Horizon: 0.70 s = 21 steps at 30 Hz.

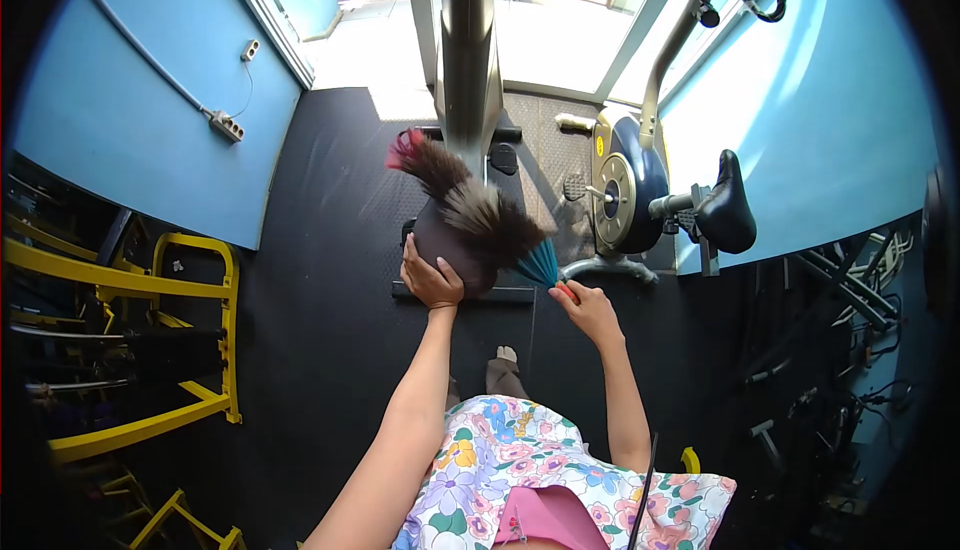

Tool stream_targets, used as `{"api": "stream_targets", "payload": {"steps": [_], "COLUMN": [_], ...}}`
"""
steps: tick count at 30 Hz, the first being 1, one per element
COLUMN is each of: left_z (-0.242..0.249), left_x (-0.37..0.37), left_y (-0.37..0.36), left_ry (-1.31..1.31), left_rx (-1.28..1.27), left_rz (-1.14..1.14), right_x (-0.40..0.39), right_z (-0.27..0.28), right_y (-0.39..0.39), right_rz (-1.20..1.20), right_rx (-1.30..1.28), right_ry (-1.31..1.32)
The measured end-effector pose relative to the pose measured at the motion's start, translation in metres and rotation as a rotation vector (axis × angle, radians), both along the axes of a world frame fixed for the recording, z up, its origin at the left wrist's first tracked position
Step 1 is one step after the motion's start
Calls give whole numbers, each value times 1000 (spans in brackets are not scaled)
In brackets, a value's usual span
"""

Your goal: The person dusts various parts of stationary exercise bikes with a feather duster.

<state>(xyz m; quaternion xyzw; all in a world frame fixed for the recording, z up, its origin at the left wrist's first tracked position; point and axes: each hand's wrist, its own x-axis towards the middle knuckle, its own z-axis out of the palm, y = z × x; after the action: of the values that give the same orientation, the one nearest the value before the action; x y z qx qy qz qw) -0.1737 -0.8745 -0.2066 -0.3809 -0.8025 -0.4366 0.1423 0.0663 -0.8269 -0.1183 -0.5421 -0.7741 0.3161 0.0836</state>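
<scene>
In the head view, my right hand (590, 314) is closed around the orange handle of a feather duster (490, 218). Its feathers are teal near the handle, then brown and grey, with a pink-red tip. They lie across a rounded dark brown pad (462, 268), which looks like the seat of an exercise machine, and cover part of it. My left hand (432, 276) rests on the near left side of this pad with its fingers spread. The machine's thick metal post (468, 50) rises beyond the feathers.
An exercise bike (625, 185) with a black saddle (725, 205) stands to the right. Yellow metal racks (232, 330) are on the left, by a blue wall (150, 80) with sockets (226, 125). Metal bars and cable attachments (850, 290) hang at the far right. Black matting (320, 350) covers the floor.
</scene>
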Motion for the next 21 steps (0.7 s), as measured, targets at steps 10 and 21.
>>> {"api": "stream_targets", "payload": {"steps": [10,21], "left_z": [-16,-1], "left_x": [12,17], "left_y": [-8,-37], "left_ry": [-228,-1139], "left_rx": [177,348], "left_rz": [118,8], "right_x": [22,13], "right_z": [-12,-16], "right_y": [38,28], "right_rz": [80,217], "right_rx": [54,30], "right_ry": [-13,-23]}}
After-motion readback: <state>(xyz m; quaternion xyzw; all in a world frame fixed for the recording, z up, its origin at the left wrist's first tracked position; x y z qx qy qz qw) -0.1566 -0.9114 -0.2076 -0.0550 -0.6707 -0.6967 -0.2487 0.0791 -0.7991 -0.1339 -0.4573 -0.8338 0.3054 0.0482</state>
